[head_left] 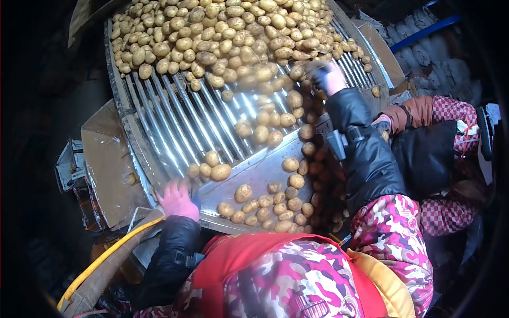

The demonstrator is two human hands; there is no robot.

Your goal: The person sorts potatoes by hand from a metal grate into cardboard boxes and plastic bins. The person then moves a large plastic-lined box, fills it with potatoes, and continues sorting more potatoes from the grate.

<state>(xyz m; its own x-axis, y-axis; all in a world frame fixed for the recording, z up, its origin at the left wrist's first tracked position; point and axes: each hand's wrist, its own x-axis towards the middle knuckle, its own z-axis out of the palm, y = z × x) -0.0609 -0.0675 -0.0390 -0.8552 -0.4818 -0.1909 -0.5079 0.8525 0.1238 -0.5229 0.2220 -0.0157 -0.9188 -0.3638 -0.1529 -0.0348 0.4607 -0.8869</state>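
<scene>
Dozens of potatoes [278, 21] lie heaped in the slatted metal tray [175, 119].

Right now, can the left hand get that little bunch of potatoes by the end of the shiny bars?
Probably yes: the left hand is close beside the little bunch of potatoes, and nothing seems to stand between them.

Around the edges

At upper right, a blue bar [427, 33] slants across pale bundles [442, 71], perhaps sacks, in dim light. Below them is another person [427, 159] with a checked sleeve [450, 108]. Brown cardboard [110, 164] stands at left; a yellow strip [106, 256] curves below it.
</scene>
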